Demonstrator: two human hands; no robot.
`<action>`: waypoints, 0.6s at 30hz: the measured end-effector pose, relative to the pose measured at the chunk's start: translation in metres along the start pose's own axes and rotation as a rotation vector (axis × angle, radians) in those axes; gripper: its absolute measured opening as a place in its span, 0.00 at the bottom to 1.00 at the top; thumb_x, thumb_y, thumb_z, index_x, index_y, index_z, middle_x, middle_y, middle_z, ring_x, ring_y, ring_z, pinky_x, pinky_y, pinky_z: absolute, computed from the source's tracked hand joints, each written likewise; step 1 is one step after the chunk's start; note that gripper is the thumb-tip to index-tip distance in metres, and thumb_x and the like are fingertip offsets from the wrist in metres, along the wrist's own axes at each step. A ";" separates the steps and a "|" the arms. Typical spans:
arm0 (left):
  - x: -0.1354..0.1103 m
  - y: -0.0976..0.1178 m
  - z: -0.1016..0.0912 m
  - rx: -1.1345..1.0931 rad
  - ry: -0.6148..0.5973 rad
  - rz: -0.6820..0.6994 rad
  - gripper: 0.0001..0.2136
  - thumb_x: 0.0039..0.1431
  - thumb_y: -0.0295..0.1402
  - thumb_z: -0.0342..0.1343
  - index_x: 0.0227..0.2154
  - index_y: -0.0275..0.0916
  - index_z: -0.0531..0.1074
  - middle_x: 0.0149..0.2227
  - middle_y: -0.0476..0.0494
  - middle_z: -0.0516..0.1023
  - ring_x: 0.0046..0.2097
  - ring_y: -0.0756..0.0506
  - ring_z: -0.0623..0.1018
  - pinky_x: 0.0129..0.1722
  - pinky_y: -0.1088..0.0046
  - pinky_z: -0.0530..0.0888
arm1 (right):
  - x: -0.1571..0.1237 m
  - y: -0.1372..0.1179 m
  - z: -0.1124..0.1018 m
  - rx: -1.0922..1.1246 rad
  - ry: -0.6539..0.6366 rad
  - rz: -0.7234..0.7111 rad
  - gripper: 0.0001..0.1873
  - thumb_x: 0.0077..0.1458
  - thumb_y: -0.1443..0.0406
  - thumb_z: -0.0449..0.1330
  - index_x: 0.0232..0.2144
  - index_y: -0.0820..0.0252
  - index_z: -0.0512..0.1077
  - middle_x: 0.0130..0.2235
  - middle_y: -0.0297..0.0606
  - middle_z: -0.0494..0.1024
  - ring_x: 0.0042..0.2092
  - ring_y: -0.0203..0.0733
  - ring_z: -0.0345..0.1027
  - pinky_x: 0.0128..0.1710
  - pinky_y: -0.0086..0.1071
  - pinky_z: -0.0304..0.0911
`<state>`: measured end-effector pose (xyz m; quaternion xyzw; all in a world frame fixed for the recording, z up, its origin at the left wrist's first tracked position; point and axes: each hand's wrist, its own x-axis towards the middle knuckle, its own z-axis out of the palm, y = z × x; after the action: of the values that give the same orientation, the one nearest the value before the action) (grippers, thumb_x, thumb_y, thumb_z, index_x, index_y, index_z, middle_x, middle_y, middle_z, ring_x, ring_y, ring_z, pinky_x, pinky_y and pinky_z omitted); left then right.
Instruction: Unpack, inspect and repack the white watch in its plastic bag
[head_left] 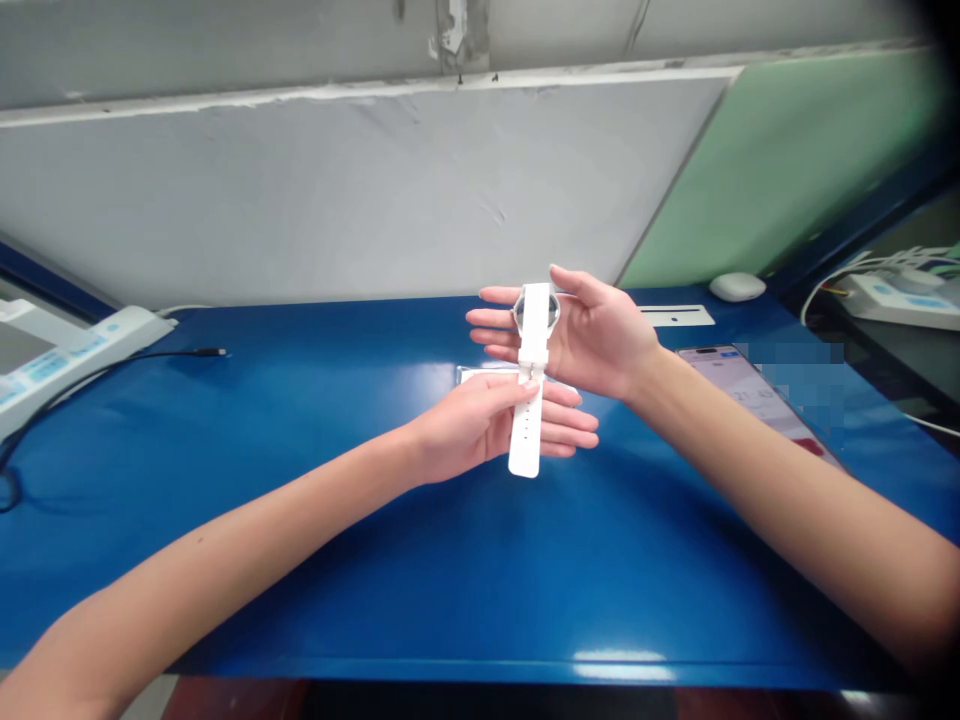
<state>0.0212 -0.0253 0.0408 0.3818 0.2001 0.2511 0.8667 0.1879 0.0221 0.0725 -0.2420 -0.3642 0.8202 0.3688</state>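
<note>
A white wristwatch (532, 345) with a round dark-rimmed case and a white strap is held above the blue table (315, 540). My right hand (592, 335) cups the watch case from behind, fingers stretched to the left and thumb over the top. My left hand (487, 425) pinches the lower strap near the buckle between thumb and fingers. The strap's free end hangs down past my left fingers. A flat white piece (480, 374) lies on the table under the hands, mostly hidden.
A phone (750, 395) lies face up at the right, with a white card (675, 315) and a white rounded case (737, 287) behind it. A white device (67, 350) with a black cable (135, 362) sits at left. Another white device (900, 295) with wires stands far right. A grey wall panel backs the table.
</note>
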 end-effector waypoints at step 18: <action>-0.005 0.012 -0.001 -0.300 -0.010 -0.053 0.33 0.65 0.52 0.41 0.48 0.23 0.74 0.50 0.23 0.78 0.53 0.34 0.78 0.57 0.58 0.68 | 0.000 -0.012 -0.002 -0.071 0.208 -0.258 0.13 0.63 0.54 0.57 0.37 0.57 0.74 0.26 0.27 0.72 0.26 0.27 0.67 0.30 0.20 0.68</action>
<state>0.0138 -0.0206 0.0500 0.2437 0.1662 0.2533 0.9213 0.1944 0.0287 0.0810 -0.2895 -0.3808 0.7235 0.4977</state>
